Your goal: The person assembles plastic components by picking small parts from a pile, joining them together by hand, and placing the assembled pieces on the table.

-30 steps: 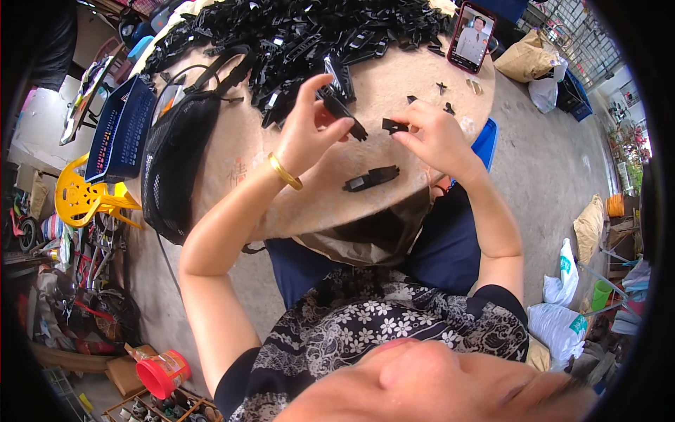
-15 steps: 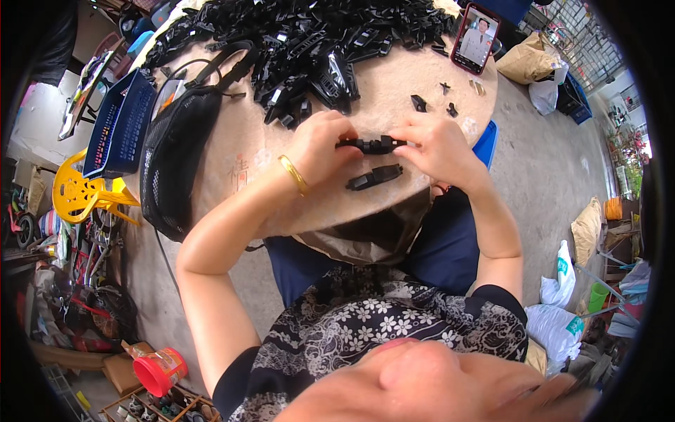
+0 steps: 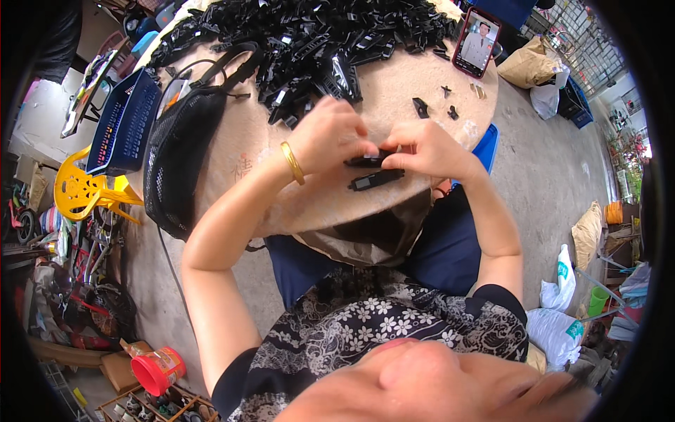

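Observation:
Over the near part of the round table, my left hand [image 3: 332,137] and my right hand [image 3: 427,151] come together, fingertips nearly meeting. Pinched between them is a narrow black plastic part [image 3: 367,161], partly covered by the fingers. Just nearer to me lies a second black plastic part [image 3: 377,180], long and flat, close under my right thumb. Beyond my hands spreads a large heap of black plastic parts [image 3: 309,53]. A few small black pieces [image 3: 420,107] rest apart, past my right hand.
A phone [image 3: 477,43] stands propped at the far right of the table [image 3: 281,211]. A black mesh bag [image 3: 172,162] hangs over the left edge, beside a blue basket [image 3: 123,123] and a yellow chair [image 3: 79,186]. A brown bag [image 3: 373,239] opens below the near edge.
My hands have drawn closer together. The held black part now sits lower, near the part on the table, and my fingers cover more of it.

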`<state>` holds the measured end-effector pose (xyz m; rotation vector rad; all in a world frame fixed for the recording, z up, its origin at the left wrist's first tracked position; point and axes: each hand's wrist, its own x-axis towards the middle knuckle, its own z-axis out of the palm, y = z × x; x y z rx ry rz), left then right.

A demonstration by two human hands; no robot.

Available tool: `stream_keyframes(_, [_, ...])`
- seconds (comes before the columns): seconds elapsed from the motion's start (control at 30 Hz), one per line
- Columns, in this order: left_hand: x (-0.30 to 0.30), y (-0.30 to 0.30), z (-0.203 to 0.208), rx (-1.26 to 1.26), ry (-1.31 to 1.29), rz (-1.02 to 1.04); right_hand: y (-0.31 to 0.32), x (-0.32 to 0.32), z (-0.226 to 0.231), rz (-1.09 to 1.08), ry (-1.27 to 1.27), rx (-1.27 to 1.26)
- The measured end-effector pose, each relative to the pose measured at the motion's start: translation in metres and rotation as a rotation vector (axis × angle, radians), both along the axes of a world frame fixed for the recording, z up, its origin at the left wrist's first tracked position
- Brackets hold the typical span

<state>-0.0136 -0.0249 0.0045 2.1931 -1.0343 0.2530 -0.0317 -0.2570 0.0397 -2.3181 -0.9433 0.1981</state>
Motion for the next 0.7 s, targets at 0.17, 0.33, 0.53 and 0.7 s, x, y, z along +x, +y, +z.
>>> stream_keyframes(0.17, [0.018, 0.004, -0.016, 0.155, -0.393, 0.379, -0.007, 0.051, -0.007, -0.261, -0.300, 0.006])
stream_keyframes(0.33, [0.021, -0.004, -0.017, 0.329, -0.244, 0.399, -0.054, 0.176, -0.025, -0.518, -0.640, -0.293])
stream_keyframes(0.53, [0.016, -0.006, -0.016, 0.259, -0.282, 0.347, -0.059, 0.239, -0.033, -0.778, -0.336, -0.258])
stream_keyframes(0.7, [0.014, -0.006, -0.017, 0.198, -0.300, 0.272, -0.011, 0.217, -0.047, -0.799, -0.284, -0.302])
